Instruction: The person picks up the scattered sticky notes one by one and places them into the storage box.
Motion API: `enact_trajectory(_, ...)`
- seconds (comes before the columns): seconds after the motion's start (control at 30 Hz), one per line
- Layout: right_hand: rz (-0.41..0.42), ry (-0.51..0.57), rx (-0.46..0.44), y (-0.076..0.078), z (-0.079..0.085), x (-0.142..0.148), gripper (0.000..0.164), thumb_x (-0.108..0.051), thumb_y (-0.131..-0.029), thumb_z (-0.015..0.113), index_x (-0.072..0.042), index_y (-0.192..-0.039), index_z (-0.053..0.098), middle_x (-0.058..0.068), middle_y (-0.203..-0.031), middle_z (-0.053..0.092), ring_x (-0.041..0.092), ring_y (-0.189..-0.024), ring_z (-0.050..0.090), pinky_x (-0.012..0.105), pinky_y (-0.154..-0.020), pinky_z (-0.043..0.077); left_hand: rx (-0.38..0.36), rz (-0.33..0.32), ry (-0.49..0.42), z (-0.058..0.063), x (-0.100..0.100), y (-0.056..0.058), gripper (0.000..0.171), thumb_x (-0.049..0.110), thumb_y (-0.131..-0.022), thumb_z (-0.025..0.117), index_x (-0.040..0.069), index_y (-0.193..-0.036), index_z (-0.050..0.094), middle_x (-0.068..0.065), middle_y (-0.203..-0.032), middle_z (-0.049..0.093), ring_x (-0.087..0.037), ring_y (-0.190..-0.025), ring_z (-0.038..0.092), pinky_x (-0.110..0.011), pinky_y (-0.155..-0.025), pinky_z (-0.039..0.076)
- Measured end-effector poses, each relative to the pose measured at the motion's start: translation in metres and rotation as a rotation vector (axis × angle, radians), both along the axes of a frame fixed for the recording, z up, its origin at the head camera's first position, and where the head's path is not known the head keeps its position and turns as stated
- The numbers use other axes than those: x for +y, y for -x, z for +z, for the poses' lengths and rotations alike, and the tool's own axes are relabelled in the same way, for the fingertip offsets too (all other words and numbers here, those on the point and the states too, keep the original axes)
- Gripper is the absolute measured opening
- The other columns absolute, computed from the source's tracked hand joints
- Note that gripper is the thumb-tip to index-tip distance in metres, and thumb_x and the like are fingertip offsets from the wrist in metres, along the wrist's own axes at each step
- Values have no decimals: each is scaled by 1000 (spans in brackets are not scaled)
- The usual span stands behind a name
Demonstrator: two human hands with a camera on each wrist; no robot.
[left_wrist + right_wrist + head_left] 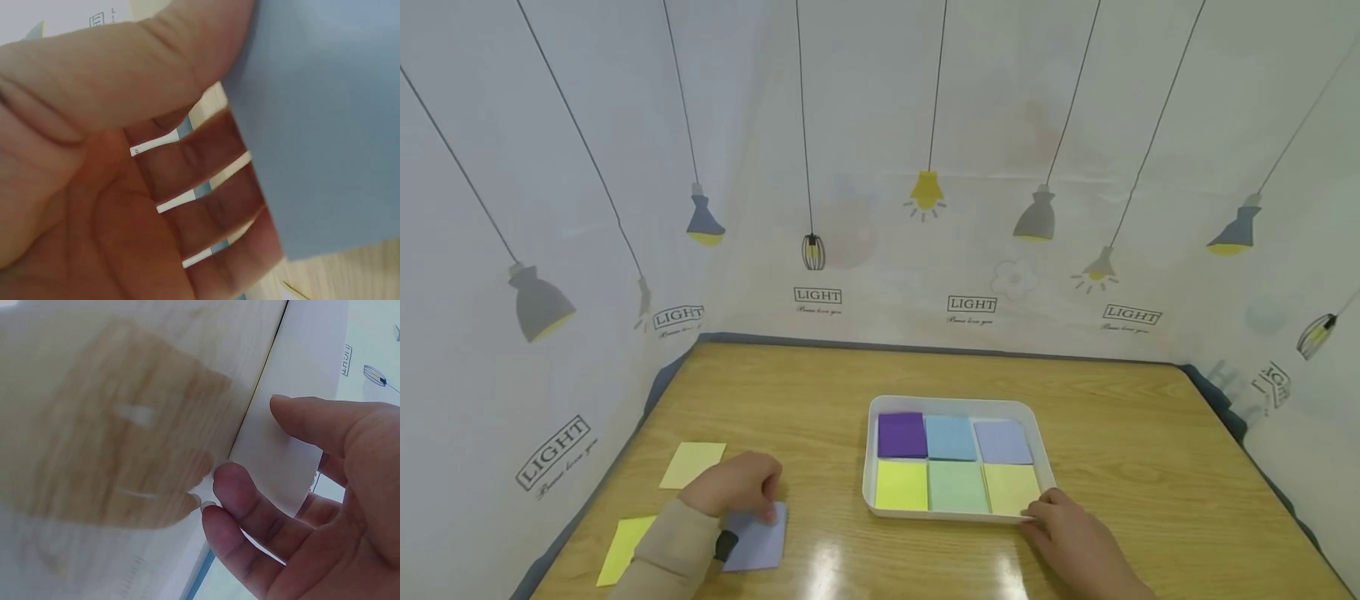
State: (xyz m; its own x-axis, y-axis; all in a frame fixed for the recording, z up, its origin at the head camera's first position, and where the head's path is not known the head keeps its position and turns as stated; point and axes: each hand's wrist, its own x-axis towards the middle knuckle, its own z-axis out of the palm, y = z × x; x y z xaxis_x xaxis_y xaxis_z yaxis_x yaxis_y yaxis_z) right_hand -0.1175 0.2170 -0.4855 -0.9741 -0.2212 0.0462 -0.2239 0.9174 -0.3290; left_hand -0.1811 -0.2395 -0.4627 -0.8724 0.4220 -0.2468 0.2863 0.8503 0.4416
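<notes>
My left hand (737, 485) is at the left of the table, thumb and fingers pinching a lavender sticky note (758, 543). Close up in the left wrist view, the thumb lies over the note (325, 125) with the fingers behind it. My right hand (1078, 542) grips the near right corner of a white tray (940, 516); in the right wrist view its thumb presses the tray's outer wall (262, 444). Inside the tray, colored sticky notes lie in two rows: purple (902, 435), blue (951, 437) and lavender (1003, 442) behind, yellow (902, 486), green (958, 487) and pale yellow (1011, 488) in front.
A pale yellow note (691, 464) lies beyond my left hand, and a bright yellow note (623, 546) is partly covered by the left sleeve (673, 550). The wooden table (820, 383) is bordered by a lamp-patterned sheet (880, 150) at the back and sides.
</notes>
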Motion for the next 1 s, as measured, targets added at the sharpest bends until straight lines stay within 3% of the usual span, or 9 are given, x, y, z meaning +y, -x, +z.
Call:
enact_trajectory(0.2,0,-5,17,0,-2,1,7,-26,-80,68,-21,-85,68,-7,-82,54,5,-67,47,30,-60,47,-3,6,25,3,5,4,31,22,-65,79,16,-66,49,3,-66,51,-15,-61,45,-32,-54,39)
enact_trajectory(0.43,5,1,15,0,-1,1,6,-27,-80,68,-23,-84,68,-9,-82,53,4,-67,46,29,-60,47,30,-52,-28,-1,10,9,28,23,-70,76,16,-70,49,3,-66,51,-14,-60,45,-32,-53,39)
enact_trajectory(0.63,2,-6,21,0,-2,1,7,-27,-80,68,-23,-85,68,-8,-81,53,4,-66,46,28,-59,47,69,-64,-41,-5,16,15,27,24,-70,76,17,-71,49,5,-66,49,-11,-60,44,-29,-52,39)
enact_trajectory(1.0,1,-10,41,0,-5,2,8,-25,-79,69,-21,-86,68,-7,-83,53,5,-67,47,29,-59,47,28,-106,-69,12,34,19,25,16,-72,75,14,-74,50,2,-70,51,-13,-63,45,-31,-55,39)
